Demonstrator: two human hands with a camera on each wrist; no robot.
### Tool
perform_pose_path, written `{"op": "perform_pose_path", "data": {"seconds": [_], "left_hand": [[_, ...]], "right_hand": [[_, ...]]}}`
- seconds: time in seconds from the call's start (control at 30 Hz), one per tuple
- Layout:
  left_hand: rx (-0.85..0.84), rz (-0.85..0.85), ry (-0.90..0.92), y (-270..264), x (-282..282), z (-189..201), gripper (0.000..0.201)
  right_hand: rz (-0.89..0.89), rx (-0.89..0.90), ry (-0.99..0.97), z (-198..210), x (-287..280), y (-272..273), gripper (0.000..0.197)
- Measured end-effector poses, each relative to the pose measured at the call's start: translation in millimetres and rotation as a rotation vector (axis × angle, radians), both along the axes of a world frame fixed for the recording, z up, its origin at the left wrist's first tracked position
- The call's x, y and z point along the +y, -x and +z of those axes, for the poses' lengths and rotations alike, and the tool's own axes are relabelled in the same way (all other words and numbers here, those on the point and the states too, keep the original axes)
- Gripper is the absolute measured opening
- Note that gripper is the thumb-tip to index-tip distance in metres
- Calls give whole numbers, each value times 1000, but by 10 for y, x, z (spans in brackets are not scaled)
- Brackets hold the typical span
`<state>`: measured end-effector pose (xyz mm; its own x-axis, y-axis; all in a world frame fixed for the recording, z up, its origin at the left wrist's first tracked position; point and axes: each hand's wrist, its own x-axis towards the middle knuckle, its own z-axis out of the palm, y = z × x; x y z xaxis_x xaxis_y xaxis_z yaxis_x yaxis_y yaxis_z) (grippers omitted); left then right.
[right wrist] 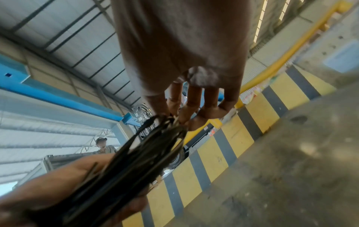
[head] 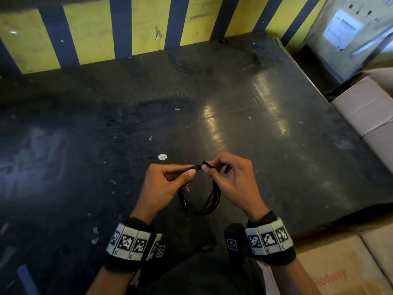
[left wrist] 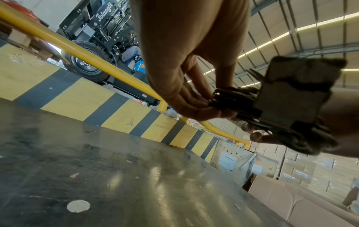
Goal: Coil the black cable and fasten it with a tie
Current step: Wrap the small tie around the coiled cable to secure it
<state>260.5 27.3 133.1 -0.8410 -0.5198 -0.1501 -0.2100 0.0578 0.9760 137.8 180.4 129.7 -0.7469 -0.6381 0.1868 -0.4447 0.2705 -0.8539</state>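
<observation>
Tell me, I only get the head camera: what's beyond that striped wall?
Observer: The left wrist view shows a forklift parked behind the striped wall, past a yellow rail.
Visitor: And the small black bit on top?
Observer: In the left wrist view it's a flat tie lying across the bundled black cable.
Visitor: Anybody else around?
Observer: The right wrist view shows another person standing in the distance.

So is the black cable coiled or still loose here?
Coiled: the black cable hangs as one bundled loop between left hand and right hand.
</observation>
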Motion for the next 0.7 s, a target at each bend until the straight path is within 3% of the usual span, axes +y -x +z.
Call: {"op": "perform_pose_path", "data": {"seconds": [0.07, 0.17, 0.23, 0.33, 0.4, 0.5, 0.6, 0.7], "left_hand": [[-58, -5, -35, 13, -1, -50, 22], [-219, -60, -104, -22, -68, -203, 61], [-352, -123, -10, -86, -104, -325, 69], [-498, -131, 266, -177, -159, -531, 44], [-565, -119, 306, -196, -193, -633, 30], [-629, -129, 255, -224, -258, -785, 28], [-692, -136, 391, -223, -389, -1012, 34], [-748, -109, 381, -131, -570, -1190, 33]], "right_hand": [[-52, 4, -2, -71, -46, -11, 15], [-167, -34, -1, -190, -109, -10, 9], [-201, -84, -37, -267, -136, 23, 9], [-189, -138, -119, -420, -158, 79, 11], [-158, -170, -182, -539, -188, 109, 11], [-102, -206, -283, -749, -264, 145, 8], [-53, -218, -399, -935, -435, 171, 14], [-38, -229, -481, -1067, -691, 227, 18]]}}
